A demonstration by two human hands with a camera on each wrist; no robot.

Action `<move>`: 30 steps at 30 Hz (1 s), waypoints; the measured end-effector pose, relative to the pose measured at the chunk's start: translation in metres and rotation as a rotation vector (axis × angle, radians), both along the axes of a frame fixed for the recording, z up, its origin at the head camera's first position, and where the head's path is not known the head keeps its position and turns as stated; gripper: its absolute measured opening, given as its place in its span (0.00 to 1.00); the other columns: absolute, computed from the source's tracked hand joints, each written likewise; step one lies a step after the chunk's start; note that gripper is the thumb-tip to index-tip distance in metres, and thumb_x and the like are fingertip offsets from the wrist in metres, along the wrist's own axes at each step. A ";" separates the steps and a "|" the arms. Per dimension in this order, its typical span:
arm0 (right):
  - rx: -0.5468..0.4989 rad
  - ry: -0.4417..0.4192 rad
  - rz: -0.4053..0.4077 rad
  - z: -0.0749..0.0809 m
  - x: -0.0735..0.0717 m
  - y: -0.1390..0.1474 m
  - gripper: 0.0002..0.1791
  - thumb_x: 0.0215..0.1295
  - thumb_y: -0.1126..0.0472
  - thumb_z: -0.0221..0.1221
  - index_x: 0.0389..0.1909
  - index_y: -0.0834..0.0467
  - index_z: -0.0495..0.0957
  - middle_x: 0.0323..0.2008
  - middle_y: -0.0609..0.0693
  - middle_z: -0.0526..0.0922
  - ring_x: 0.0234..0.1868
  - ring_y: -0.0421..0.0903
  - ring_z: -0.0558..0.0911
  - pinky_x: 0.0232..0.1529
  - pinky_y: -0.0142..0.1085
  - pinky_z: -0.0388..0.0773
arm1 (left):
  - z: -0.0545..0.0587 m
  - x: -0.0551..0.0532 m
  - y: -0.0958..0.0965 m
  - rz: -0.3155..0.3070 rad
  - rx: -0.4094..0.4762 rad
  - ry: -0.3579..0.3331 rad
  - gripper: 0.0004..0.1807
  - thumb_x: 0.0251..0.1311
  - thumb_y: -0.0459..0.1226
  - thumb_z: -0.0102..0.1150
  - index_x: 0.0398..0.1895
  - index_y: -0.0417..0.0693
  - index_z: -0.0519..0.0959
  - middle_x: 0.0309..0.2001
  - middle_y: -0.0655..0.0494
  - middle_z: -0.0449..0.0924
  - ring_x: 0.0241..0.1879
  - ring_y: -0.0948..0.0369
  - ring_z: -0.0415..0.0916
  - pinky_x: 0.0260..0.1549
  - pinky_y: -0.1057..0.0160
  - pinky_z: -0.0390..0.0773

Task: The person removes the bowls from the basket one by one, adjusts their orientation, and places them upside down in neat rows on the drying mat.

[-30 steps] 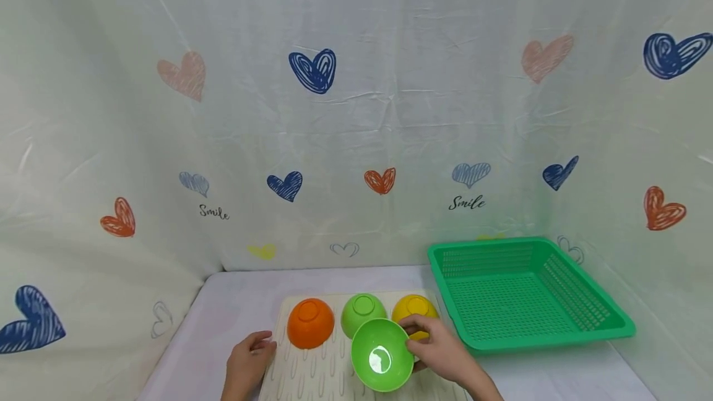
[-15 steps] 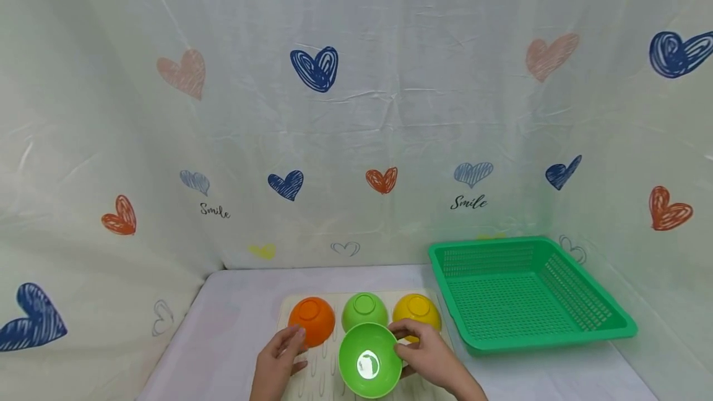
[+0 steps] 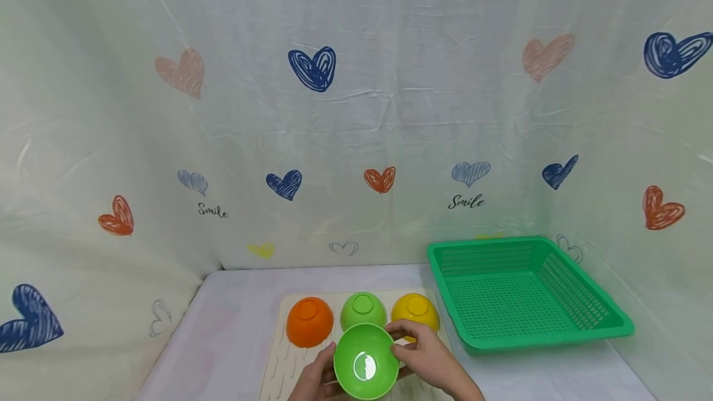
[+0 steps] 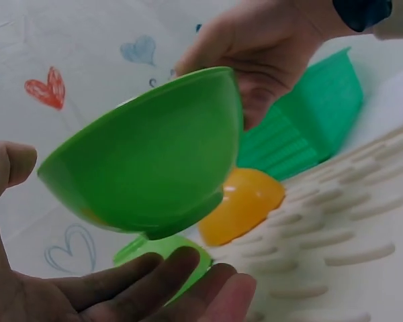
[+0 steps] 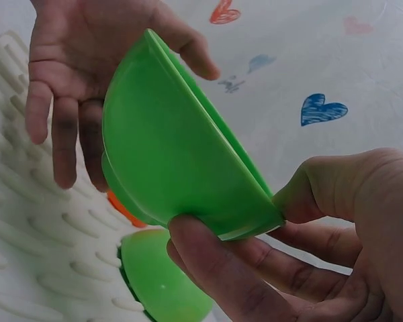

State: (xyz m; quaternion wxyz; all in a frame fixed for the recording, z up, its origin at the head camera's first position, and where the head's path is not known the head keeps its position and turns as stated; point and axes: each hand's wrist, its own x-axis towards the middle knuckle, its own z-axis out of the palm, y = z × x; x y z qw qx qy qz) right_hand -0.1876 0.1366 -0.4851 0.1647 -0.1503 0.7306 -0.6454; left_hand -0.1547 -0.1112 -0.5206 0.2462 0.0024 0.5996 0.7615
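A green bowl (image 3: 364, 351) hangs tilted above the mat, its inside toward the head camera. My right hand (image 3: 426, 357) pinches its right rim between thumb and fingers. My left hand (image 3: 313, 382) is at the bowl's left side; in the left wrist view its thumb and fingers (image 4: 181, 268) are spread around the bowl, with a gap at the thumb. Behind the held bowl, three bowls sit upside down in a row: an orange bowl (image 3: 309, 322), a second green bowl (image 3: 362, 309) partly hidden, and a yellow bowl (image 3: 415, 309) partly covered by my right hand.
The three bowls stand on a cream ridged drying mat (image 3: 281, 364), over a white-covered table (image 3: 223, 327). At the right is a green plastic basket (image 3: 548, 340) with perforated walls. A curtain (image 3: 345, 122) with printed hearts encloses the back and sides.
My left hand has moved right from the mat's left edge, past the orange bowl, to the held bowl's left side. My right hand has carried the green bowl slightly left.
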 end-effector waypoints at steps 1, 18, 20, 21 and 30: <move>0.002 0.000 0.001 0.000 0.000 0.000 0.19 0.64 0.67 0.54 0.56 0.65 0.73 0.45 0.58 0.79 0.35 0.50 0.87 0.28 0.46 0.85 | -0.003 0.000 0.001 -0.014 0.004 0.005 0.42 0.66 0.64 0.37 0.59 0.34 0.73 0.46 0.42 0.83 0.47 0.50 0.82 0.48 0.52 0.81; 0.041 0.073 0.029 0.006 0.001 0.005 0.18 0.68 0.61 0.55 0.56 0.64 0.74 0.49 0.60 0.79 0.40 0.48 0.86 0.33 0.42 0.85 | -0.001 0.000 0.001 -0.025 0.095 0.035 0.34 0.68 0.55 0.45 0.59 0.33 0.73 0.46 0.42 0.83 0.45 0.53 0.83 0.48 0.54 0.82; 0.067 0.115 0.016 0.009 0.002 0.007 0.18 0.69 0.59 0.56 0.56 0.63 0.74 0.50 0.60 0.79 0.43 0.47 0.85 0.36 0.39 0.85 | 0.006 0.001 0.000 0.014 0.041 0.063 0.33 0.67 0.52 0.49 0.60 0.30 0.70 0.47 0.44 0.82 0.44 0.53 0.83 0.45 0.54 0.83; 0.084 0.138 0.003 0.011 0.003 0.008 0.18 0.69 0.58 0.56 0.55 0.62 0.74 0.50 0.59 0.79 0.44 0.48 0.84 0.37 0.38 0.85 | 0.009 0.000 -0.001 0.031 0.001 0.091 0.33 0.67 0.50 0.52 0.61 0.29 0.68 0.48 0.44 0.81 0.43 0.53 0.83 0.44 0.54 0.83; 0.169 0.212 -0.132 0.028 0.012 0.011 0.29 0.62 0.49 0.63 0.62 0.54 0.69 0.60 0.56 0.74 0.61 0.57 0.75 0.53 0.38 0.80 | 0.038 0.004 0.001 0.222 -0.491 0.469 0.38 0.46 0.47 0.74 0.61 0.48 0.70 0.59 0.44 0.69 0.53 0.50 0.75 0.35 0.65 0.83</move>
